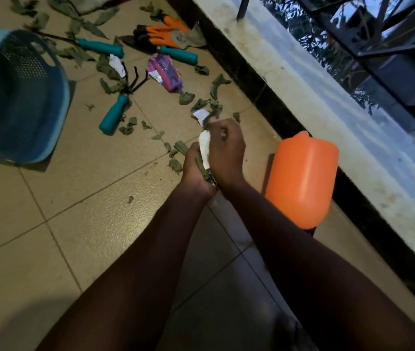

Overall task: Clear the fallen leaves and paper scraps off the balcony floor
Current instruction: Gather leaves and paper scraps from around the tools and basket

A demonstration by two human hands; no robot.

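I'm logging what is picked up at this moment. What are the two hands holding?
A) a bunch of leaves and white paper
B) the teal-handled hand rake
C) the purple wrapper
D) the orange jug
A: the left hand and the right hand together clutch a bunch of leaves and white paper, while the hand rake, orange jug and purple wrapper sit unheld on the floor.

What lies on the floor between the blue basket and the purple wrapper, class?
In the head view: a teal-handled hand rake, green leaves and a white paper scrap.
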